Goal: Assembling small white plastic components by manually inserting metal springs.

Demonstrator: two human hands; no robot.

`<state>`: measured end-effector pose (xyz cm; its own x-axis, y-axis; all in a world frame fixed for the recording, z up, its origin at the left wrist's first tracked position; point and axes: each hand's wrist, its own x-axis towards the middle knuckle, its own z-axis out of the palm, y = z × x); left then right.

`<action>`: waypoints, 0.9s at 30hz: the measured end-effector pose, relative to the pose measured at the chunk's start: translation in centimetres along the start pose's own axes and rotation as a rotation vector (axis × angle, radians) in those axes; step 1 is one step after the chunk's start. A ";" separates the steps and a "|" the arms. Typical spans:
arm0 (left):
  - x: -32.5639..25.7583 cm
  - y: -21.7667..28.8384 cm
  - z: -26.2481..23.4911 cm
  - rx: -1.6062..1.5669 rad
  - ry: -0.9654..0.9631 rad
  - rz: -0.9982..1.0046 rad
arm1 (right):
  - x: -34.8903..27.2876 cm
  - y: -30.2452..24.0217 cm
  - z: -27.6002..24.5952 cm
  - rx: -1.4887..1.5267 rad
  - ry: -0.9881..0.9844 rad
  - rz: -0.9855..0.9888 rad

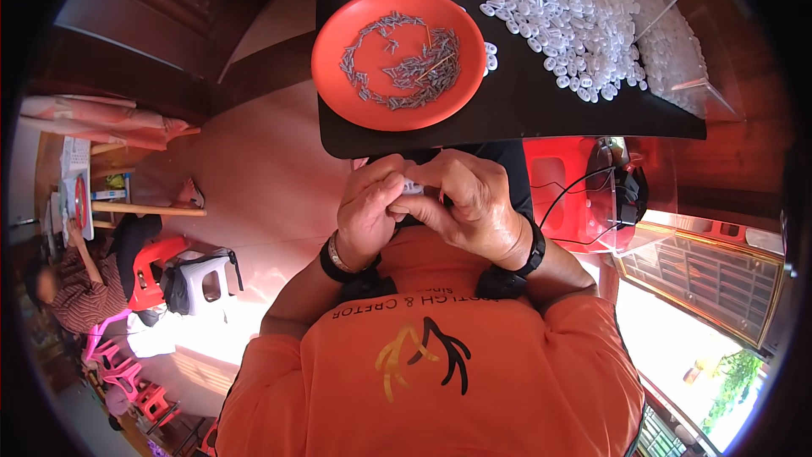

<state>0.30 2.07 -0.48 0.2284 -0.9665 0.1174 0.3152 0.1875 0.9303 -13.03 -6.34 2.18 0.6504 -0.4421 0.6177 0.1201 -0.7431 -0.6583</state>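
Just in front of the black table's near edge, my left hand (370, 207) and my right hand (469, 203) meet with closed fingers. Between their fingertips is a small white plastic piece (412, 187), mostly covered by the fingers. Beyond them on the table (507, 110) sits a round orange plate (338, 97). Small grey pin-like parts (431, 72) lie in it, heaped to the right and strung in a ring, with thin yellowish sticks among them. A large pile of white oval plastic pieces (567, 13) spreads over the table's right side.
A few white pieces (491, 57) lie beside the plate. Clear panels (710, 93) stand at the table's right edge, near a red stool (554, 195) with black cables. At far left, another person (89, 296) sits at a small table, near a grey stool (203, 279).
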 end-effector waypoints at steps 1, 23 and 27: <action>0.0 0.0 0.2 -0.001 0.003 -0.002 | -0.1 0.0 0.0 0.002 -0.002 0.002; 0.5 0.2 -0.3 0.069 0.028 0.058 | 0.2 1.2 0.4 0.137 -0.010 0.033; 0.2 0.3 -0.7 0.022 0.044 0.002 | 0.2 1.1 0.1 0.202 -0.067 0.104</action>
<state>1.08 2.09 -0.37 0.2692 -0.9574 0.1047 0.2942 0.1853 0.9376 -12.72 -7.18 1.55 0.7145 -0.4716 0.5169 0.1935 -0.5768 -0.7936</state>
